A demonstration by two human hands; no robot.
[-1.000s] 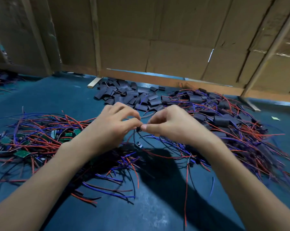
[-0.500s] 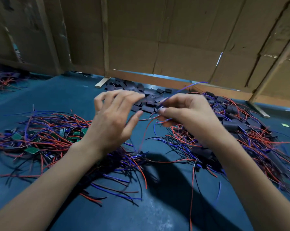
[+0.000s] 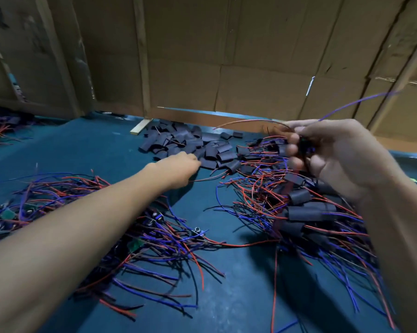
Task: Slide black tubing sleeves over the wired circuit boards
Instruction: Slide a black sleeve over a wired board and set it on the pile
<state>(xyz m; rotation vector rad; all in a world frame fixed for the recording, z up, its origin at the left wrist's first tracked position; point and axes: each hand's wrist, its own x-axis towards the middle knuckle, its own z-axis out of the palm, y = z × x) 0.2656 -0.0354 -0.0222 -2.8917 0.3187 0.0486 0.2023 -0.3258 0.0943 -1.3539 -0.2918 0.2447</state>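
My right hand [image 3: 334, 152] grips a wired circuit board [image 3: 303, 144] up off the blue tabletop [image 3: 238, 296], fingers curled round it so its red and purple leads trail free. My left hand [image 3: 178, 168] reaches into the heap of black tubing sleeves [image 3: 202, 145] for the next one — whether it has one yet, I cannot tell. Sleeved boards [image 3: 303, 212] pile at right, bare ones [image 3: 58, 203] at left.
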